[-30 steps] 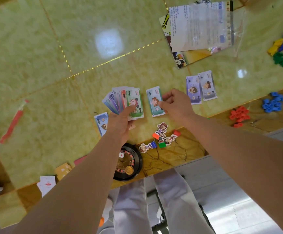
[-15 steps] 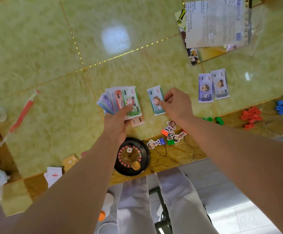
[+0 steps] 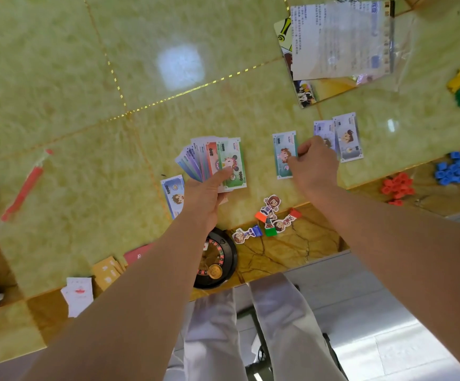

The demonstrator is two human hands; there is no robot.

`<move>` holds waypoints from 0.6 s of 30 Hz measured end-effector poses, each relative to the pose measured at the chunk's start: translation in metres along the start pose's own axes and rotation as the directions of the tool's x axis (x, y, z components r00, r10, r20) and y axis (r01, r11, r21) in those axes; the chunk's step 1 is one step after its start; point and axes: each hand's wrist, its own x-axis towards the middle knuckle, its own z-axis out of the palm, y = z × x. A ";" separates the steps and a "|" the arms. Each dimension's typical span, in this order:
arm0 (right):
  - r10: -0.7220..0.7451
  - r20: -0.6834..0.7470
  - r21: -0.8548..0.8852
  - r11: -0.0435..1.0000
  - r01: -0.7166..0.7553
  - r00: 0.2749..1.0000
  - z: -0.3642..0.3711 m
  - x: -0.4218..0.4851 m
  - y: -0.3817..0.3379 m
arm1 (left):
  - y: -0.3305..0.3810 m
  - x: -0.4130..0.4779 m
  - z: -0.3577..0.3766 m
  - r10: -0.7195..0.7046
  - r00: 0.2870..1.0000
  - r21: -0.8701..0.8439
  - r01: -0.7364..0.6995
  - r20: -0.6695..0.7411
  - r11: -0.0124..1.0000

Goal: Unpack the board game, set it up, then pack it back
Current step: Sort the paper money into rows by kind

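Sorting play money into denominations, by the look of it: set-up step. Fan of notes (image 3: 215, 160) gripped in left hand (image 3: 204, 199), thumb clamped across the green 1000 on top, fingers curled beneath. Teal note (image 3: 282, 149) flat on the table (image 3: 86, 78), its right edge under the curled fingertips of right hand (image 3: 315, 166), apparently pinched. Lilac notes (image 3: 347, 137) just beyond those fingertips; blue 5000 note (image 3: 171, 193) beside the left wrist. Next, probably: let go, then peel another note off the fan.

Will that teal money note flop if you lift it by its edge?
Probably floppy: the teal banknote looks like thin paper, lying flat on the table. Likely very light, since the left hand holds a whole fan of banknotes with its thumb. It may slide easily; the table looks glossy.
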 end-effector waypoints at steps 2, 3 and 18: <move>0.014 -0.010 0.005 1.000 -0.014 1.000 -0.003 0.003 0.002 | 0.000 0.001 0.003 -0.009 1.000 -0.011 0.009 0.002 1.000; 0.018 -0.012 0.018 1.000 -0.017 1.000 -0.003 0.004 0.003 | -0.001 0.002 0.004 -0.009 1.000 -0.019 0.009 0.004 1.000; -0.131 0.314 0.518 0.854 -0.054 0.940 -0.004 -0.014 -0.024 | -0.001 -0.003 0.019 -0.038 0.999 -0.071 0.040 0.032 0.997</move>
